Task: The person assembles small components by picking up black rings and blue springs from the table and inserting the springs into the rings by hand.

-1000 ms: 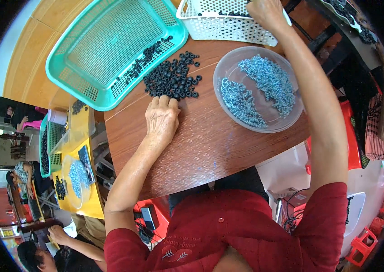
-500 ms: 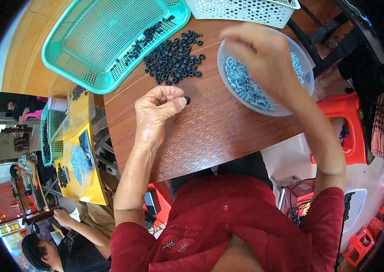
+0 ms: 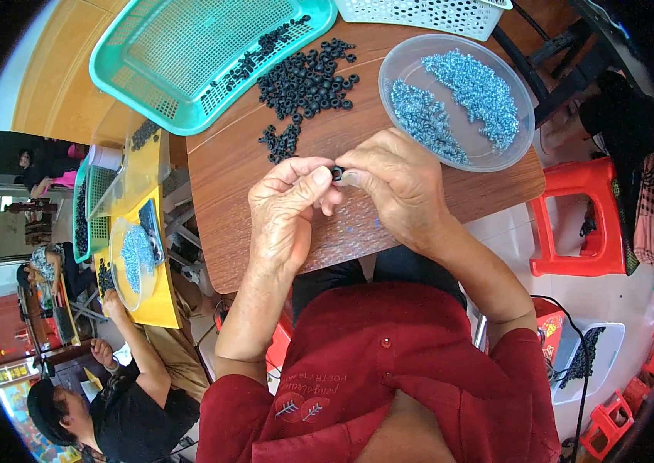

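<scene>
My left hand [image 3: 290, 202] pinches a small round black part with a hole [image 3: 337, 174] between thumb and forefinger, above the wooden table. Against its other side presses my right hand [image 3: 398, 179], thumb and forefinger together; whatever those fingers hold is hidden. Just beyond my hands lies a heap of the same black parts [image 3: 307, 85], with a smaller cluster [image 3: 280, 143] on its near side. Right of the heap, a clear round tub [image 3: 450, 100] carries tiny shiny blue pieces [image 3: 473, 89] in two piles, too small to name.
A green mesh basket [image 3: 165, 69] with more black parts stands at the far left of the table [image 3: 242, 224], a white perforated basket [image 3: 427, 14] at the far edge. Red stools [image 3: 612, 224] are on the right. At left, another person [image 3: 138, 378] works at a yellow table [image 3: 161, 289].
My right hand has come from over the tub to meet my left at the black part. A small cluster now shows apart from the heap. The neighbour's arm has moved toward the yellow table.
</scene>
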`<act>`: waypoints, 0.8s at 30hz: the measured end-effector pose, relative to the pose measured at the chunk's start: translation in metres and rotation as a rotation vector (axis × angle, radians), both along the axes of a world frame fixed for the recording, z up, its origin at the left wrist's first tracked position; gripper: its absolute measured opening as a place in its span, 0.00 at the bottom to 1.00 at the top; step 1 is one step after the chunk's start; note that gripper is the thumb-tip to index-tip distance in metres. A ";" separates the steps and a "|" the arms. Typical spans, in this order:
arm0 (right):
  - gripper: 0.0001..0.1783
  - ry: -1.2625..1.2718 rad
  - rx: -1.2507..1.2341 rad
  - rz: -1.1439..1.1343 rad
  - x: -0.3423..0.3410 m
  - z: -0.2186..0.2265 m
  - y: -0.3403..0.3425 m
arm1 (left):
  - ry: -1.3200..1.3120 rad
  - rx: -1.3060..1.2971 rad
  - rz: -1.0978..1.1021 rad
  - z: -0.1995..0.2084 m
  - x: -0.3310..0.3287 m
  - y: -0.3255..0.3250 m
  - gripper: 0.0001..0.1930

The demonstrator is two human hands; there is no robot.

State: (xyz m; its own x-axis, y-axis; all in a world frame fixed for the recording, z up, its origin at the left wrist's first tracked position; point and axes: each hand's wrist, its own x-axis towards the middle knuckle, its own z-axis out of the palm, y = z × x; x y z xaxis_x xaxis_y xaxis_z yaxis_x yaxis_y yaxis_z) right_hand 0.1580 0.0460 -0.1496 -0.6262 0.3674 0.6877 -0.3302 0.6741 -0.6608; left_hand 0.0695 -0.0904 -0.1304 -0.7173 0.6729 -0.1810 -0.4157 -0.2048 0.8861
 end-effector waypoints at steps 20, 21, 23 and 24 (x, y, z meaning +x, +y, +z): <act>0.05 -0.142 -0.204 -0.008 0.011 -0.008 0.001 | -0.194 -0.022 -0.198 -0.017 0.007 -0.002 0.11; 0.04 -0.144 -0.215 -0.028 0.013 -0.008 0.002 | -0.214 0.003 -0.212 -0.018 0.006 -0.003 0.10; 0.04 -0.155 -0.238 -0.020 0.017 -0.009 0.003 | -0.225 0.012 -0.222 -0.020 0.006 -0.004 0.10; 0.04 -0.158 -0.260 -0.013 0.018 -0.008 0.005 | -0.228 0.021 -0.234 -0.021 0.005 -0.003 0.10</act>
